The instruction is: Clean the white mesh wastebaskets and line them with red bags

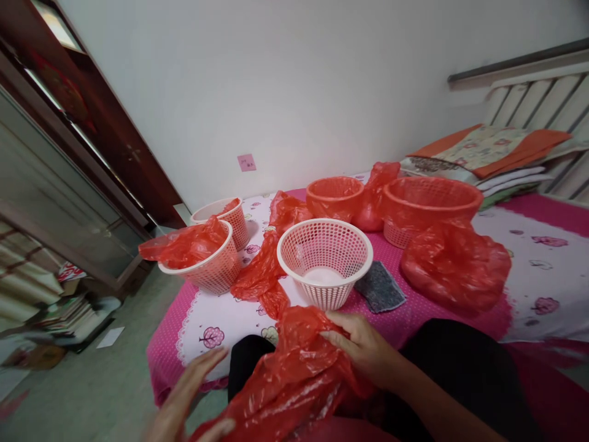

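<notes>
A crumpled red plastic bag [294, 374] lies over my lap. My right hand [365, 350] pinches its upper edge between thumb and fingers. My left hand [186, 399] is at the bag's left side, fingers stretched out and apart; its thumb is close to the plastic, and I cannot tell whether it touches. Just beyond the bag an empty pink-white mesh basket [324, 258] stands upright on the bed. A folded grey cloth [380, 287] lies at its right, and a loose red bag [262, 276] lies at its left.
On the left, a mesh basket [216, 273] holds red plastic, with another basket [239, 224] behind it. A bag-covered basket [335, 193] and a larger one [432, 202] stand at the back right, near a puffed red bag [455, 267]. Folded bedding [492, 153] is beside the radiator [543, 101].
</notes>
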`<act>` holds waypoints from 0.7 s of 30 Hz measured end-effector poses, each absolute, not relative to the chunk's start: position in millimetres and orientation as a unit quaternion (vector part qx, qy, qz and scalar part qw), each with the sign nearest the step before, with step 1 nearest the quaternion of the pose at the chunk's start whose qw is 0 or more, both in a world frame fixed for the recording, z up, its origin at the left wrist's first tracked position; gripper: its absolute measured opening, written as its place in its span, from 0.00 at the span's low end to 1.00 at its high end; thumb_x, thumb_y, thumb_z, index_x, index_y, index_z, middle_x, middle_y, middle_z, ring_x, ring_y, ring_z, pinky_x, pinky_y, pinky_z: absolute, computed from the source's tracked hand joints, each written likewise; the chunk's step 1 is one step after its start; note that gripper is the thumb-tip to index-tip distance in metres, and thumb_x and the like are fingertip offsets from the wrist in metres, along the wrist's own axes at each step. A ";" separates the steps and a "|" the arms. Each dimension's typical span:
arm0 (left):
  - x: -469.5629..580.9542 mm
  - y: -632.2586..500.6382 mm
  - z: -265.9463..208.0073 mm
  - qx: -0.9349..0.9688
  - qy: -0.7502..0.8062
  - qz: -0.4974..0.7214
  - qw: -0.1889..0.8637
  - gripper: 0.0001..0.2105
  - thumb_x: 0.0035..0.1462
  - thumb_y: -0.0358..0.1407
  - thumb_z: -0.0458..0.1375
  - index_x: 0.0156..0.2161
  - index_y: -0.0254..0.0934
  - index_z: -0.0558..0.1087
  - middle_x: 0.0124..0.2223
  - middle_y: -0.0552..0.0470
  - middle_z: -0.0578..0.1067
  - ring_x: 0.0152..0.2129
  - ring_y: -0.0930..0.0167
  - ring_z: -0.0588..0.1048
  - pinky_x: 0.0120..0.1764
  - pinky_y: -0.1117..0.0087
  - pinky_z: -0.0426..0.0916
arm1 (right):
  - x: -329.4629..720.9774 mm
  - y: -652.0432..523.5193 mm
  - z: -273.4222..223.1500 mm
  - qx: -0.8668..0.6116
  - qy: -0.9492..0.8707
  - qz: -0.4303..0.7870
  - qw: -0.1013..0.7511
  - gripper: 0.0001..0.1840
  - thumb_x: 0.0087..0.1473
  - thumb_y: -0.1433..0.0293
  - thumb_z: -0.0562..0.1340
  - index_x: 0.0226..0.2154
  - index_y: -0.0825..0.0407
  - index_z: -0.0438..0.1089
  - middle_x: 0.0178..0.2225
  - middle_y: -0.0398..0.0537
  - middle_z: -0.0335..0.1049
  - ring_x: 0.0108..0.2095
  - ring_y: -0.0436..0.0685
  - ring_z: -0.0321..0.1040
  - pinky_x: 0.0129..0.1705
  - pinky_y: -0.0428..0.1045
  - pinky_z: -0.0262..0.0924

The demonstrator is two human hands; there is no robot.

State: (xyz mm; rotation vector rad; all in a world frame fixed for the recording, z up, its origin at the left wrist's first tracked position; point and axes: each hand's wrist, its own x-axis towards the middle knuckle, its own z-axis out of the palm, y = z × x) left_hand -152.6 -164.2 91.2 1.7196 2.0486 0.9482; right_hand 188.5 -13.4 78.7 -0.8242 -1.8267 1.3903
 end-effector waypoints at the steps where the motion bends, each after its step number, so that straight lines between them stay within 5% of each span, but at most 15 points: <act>1: -137.8 -152.6 86.9 0.617 0.694 0.324 0.180 0.35 0.45 0.50 0.74 0.61 0.53 0.79 0.65 0.45 0.77 0.61 0.50 0.76 0.60 0.52 0.74 | 184.9 -14.0 77.3 -0.308 -0.707 0.539 0.340 0.18 0.64 0.55 0.61 0.36 0.52 0.78 0.33 0.46 0.77 0.36 0.59 0.70 0.40 0.51 0.66; 4: -101.6 -126.1 70.7 0.628 0.669 0.309 0.249 0.30 0.50 0.42 0.72 0.61 0.51 0.79 0.64 0.43 0.77 0.62 0.50 0.75 0.65 0.50 0.68 | 178.1 -15.3 76.0 -0.273 -0.709 0.561 0.329 0.19 0.65 0.55 0.60 0.33 0.53 0.75 0.31 0.45 0.75 0.33 0.56 0.67 0.36 0.48 0.62; 8: -87.1 -120.8 57.7 0.617 0.647 0.325 0.308 0.19 0.61 0.46 0.64 0.56 0.47 0.82 0.59 0.41 0.81 0.56 0.52 0.79 0.61 0.52 0.72 | 180.4 -15.1 78.1 -0.262 -0.678 0.600 0.334 0.20 0.65 0.53 0.60 0.36 0.53 0.76 0.33 0.46 0.76 0.35 0.57 0.69 0.37 0.49 0.64; 13: -78.1 -129.4 67.8 0.593 0.628 0.381 0.329 0.35 0.44 0.41 0.75 0.61 0.52 0.78 0.61 0.44 0.80 0.60 0.49 0.76 0.62 0.53 0.70 | 180.4 -15.0 74.3 -0.282 -0.647 0.612 0.357 0.21 0.62 0.50 0.63 0.36 0.52 0.78 0.32 0.46 0.76 0.38 0.60 0.71 0.40 0.51 0.68; 18: -77.6 -127.0 67.1 0.549 0.685 0.341 0.337 0.11 0.49 0.40 0.69 0.40 0.48 0.84 0.41 0.46 0.86 0.42 0.52 0.83 0.45 0.59 0.78 | 180.1 -13.8 69.8 -0.270 -0.620 0.647 0.352 0.23 0.60 0.49 0.64 0.41 0.52 0.79 0.33 0.47 0.77 0.39 0.61 0.74 0.44 0.53 0.70; 21: -98.0 -127.9 64.4 0.557 0.691 0.330 0.321 0.08 0.52 0.40 0.63 0.36 0.43 0.82 0.39 0.46 0.86 0.38 0.56 0.83 0.43 0.63 0.78 | 189.1 -12.0 68.1 -0.285 -0.619 0.647 0.344 0.21 0.57 0.52 0.68 0.42 0.53 0.79 0.36 0.48 0.80 0.41 0.62 0.75 0.48 0.55 0.70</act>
